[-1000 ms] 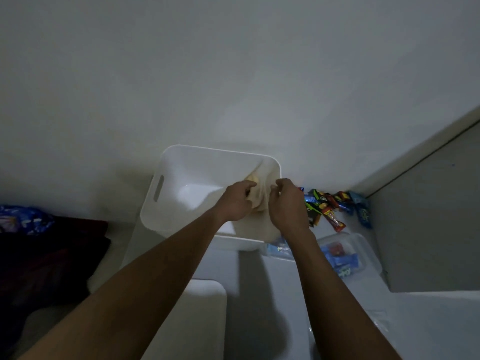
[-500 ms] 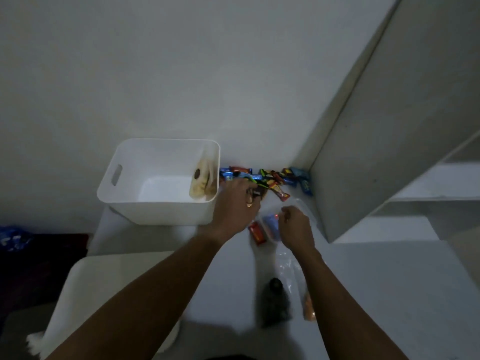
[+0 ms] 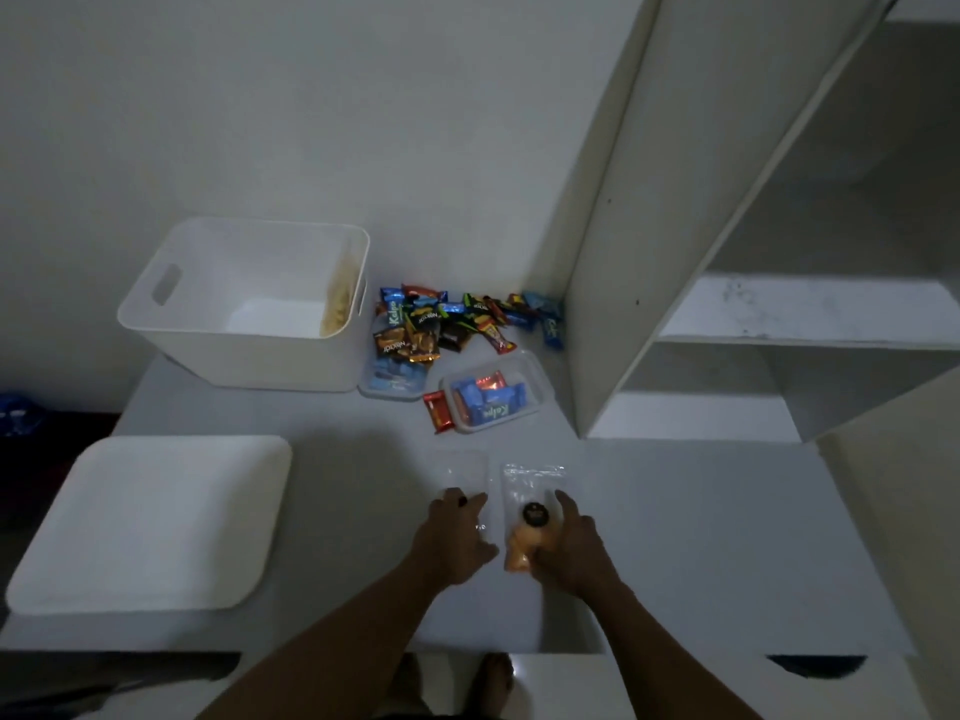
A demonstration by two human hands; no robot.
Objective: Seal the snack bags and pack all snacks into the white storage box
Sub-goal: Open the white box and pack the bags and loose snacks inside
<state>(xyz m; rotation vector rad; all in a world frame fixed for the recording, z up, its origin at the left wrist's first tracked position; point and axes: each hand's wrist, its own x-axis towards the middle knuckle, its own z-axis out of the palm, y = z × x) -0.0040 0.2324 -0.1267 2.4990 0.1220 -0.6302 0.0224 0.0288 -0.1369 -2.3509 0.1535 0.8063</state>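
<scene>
Snack bag [image 3: 521,552] lies seemingly gripped in the right hand [image 3: 571,553]; left hand [image 3: 454,537] rests flat just beside it.

White table [image 3: 701,537] stands against a plain wall [image 3: 311,96]. White shelf unit [image 3: 613,252] stands on its right rear part, compartments facing right. Flat white lid [image 3: 150,522] lies at the table's left front. Blue object [image 3: 15,413] at far left, indistinct.
</scene>
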